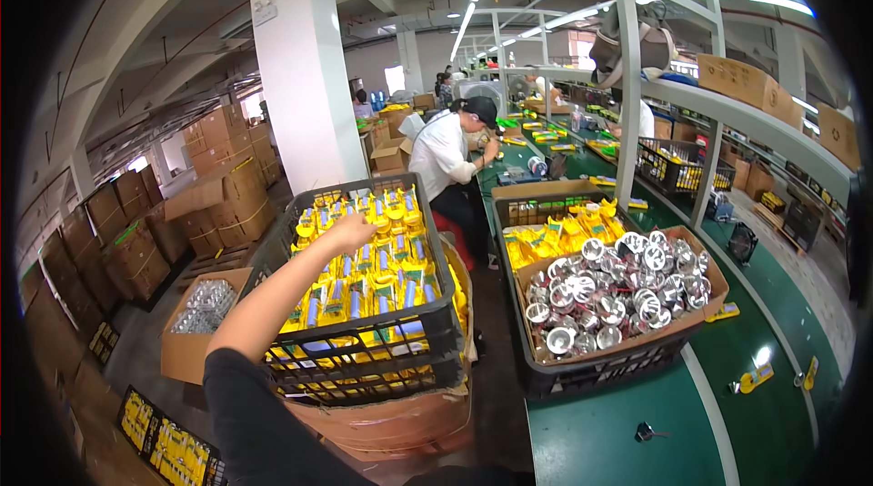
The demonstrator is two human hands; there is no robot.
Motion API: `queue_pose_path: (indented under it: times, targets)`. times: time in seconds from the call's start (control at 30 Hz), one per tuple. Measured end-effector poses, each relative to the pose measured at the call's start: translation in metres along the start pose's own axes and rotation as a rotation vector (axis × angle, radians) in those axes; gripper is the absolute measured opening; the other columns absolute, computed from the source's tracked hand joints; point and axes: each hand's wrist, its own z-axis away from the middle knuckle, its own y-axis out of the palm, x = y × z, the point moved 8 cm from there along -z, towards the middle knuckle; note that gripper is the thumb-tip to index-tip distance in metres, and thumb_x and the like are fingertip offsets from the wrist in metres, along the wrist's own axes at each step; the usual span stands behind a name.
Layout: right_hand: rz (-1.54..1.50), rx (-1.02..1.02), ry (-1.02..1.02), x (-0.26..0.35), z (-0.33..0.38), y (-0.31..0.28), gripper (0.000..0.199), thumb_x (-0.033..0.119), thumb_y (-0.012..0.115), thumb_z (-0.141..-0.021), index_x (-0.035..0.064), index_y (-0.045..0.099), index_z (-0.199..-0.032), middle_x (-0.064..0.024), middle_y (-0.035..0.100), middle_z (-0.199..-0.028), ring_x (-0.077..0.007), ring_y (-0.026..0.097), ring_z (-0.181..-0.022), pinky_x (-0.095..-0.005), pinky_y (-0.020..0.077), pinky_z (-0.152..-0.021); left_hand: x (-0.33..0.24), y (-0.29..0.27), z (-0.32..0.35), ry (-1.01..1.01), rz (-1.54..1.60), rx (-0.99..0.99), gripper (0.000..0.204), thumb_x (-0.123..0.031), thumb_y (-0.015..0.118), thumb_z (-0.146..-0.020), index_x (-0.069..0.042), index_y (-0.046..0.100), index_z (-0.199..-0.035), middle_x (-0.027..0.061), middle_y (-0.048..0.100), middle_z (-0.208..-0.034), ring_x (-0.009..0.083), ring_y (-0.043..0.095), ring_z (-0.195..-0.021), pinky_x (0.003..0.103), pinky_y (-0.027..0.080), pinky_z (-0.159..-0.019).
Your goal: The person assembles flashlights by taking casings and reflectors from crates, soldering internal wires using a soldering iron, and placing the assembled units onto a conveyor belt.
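My left hand (353,233) reaches out over a black plastic crate (441,333) filled with rows of yellow plastic housings (362,281), many with blue-violet cylinders in them. Its fingers are curled closed, low over the housings near the crate's middle. Whatever lies between the fingertips, if anything, is hidden. The crate rests on a large brown carton (391,427). My right hand is out of the picture.
On the green bench (600,440) at right, a carton (627,345) of silvery reflector cups sits in another black crate (546,381) beside yellow housings. Loose yellow pieces (755,379) and a small dark part (646,432) lie farther right. A co-worker (447,150) sits ahead.
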Motion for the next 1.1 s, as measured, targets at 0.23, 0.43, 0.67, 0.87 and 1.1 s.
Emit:
queue_pose_path:
  times: [0.23, 0.43, 0.67, 0.87, 1.1]
  targets:
    - [0.033, 0.012, -0.102, 0.017, 0.002, 0.012, 0.013, 0.008, 0.047, -0.082, -0.0024, 0.043, -0.087, -0.0090, 0.050, -0.066, -0.0133, 0.045, -0.051, -0.0242, 0.0383, -0.045, 0.044, 0.094, -0.080, -0.084, -0.344, 0.167, 0.074, -0.062, 0.048, -0.072, 0.005, 0.057, -0.103, 0.0205, 0.060, -0.099, 0.0305, 0.060, -0.087, 0.041, 0.051, -0.063]
    - [0.099, -0.011, -0.145, 0.026, 0.007, 0.011, 0.011, 0.008, 0.048, -0.081, -0.0023, 0.045, -0.084, -0.0092, 0.051, -0.066, -0.0139, 0.046, -0.051, -0.0258, 0.0397, -0.046, -0.008, 0.122, -0.052, -0.175, -0.175, 0.443, 0.060, -0.050, 0.036, -0.082, -0.009, 0.044, -0.125, 0.0168, 0.044, -0.126, 0.0336, 0.059, -0.092, 0.046, 0.052, -0.069]
    - [0.080, -0.010, -0.056, 0.013, -0.001, 0.010, 0.012, 0.009, 0.048, -0.081, -0.0023, 0.047, -0.083, -0.0090, 0.052, -0.065, -0.0143, 0.047, -0.053, -0.0265, 0.0404, -0.047, -0.023, 0.120, 0.020, -0.307, -0.105, 0.535, 0.066, -0.046, 0.059, -0.069, 0.016, 0.053, -0.090, 0.0239, 0.060, -0.078, 0.0301, 0.063, -0.059, 0.037, 0.054, -0.053]
    - [-0.058, -0.010, 0.100, -0.025, -0.022, -0.012, 0.021, 0.018, 0.052, -0.082, -0.0019, 0.047, -0.084, -0.0098, 0.052, -0.065, -0.0149, 0.047, -0.049, -0.0261, 0.0395, -0.045, -0.034, 0.112, 0.021, -0.216, 0.012, 0.484, 0.050, -0.033, 0.069, -0.065, 0.013, 0.053, -0.079, 0.0203, 0.059, -0.072, 0.0262, 0.062, -0.055, 0.034, 0.054, -0.047]
    - [-0.002, 0.036, -0.097, -0.029, -0.032, -0.023, 0.026, 0.022, 0.054, -0.083, -0.0031, 0.047, -0.087, -0.0108, 0.052, -0.063, -0.0160, 0.047, -0.047, -0.0275, 0.0396, -0.042, -0.095, 0.003, 0.006, 0.058, -0.132, -0.193, 0.077, -0.040, 0.064, -0.067, 0.004, 0.034, -0.124, 0.0232, 0.059, -0.099, 0.0357, 0.057, -0.093, 0.039, 0.046, -0.081]
